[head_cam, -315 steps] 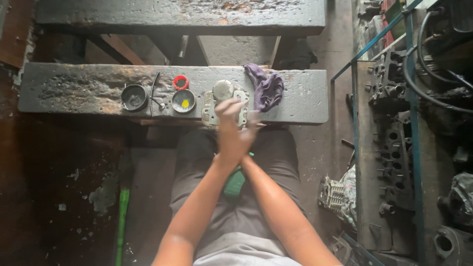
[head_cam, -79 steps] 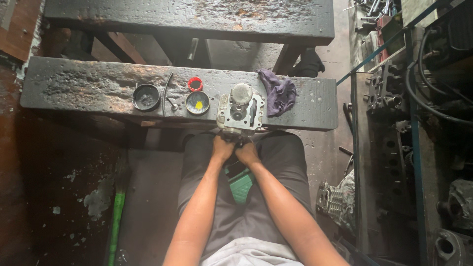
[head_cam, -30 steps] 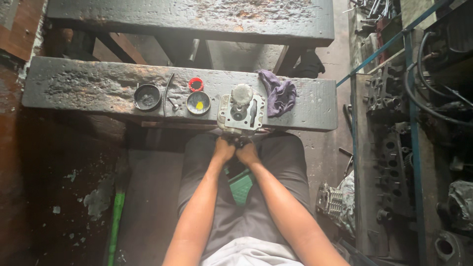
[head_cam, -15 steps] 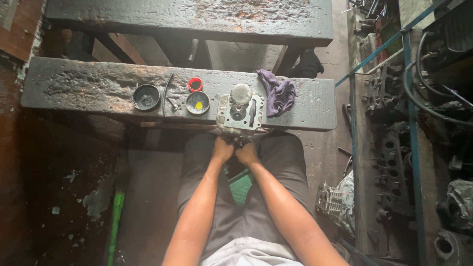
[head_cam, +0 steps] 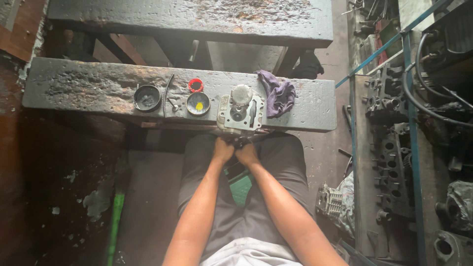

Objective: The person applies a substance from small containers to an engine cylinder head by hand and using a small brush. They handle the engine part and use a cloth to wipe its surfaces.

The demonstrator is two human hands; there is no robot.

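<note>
My left hand point(head_cam: 223, 150) and right hand point(head_cam: 247, 154), pressed together, grip the near edge of the metal casting point(head_cam: 240, 112) just ahead on the counter point(head_cam: 88, 88); I'd judge steady, even pressure best.

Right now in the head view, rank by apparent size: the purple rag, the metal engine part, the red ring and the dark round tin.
1. metal engine part, largest
2. purple rag, somewhat smaller
3. dark round tin
4. red ring, smallest
All lie on the same bench, so nearness hardly skews the order.
</note>
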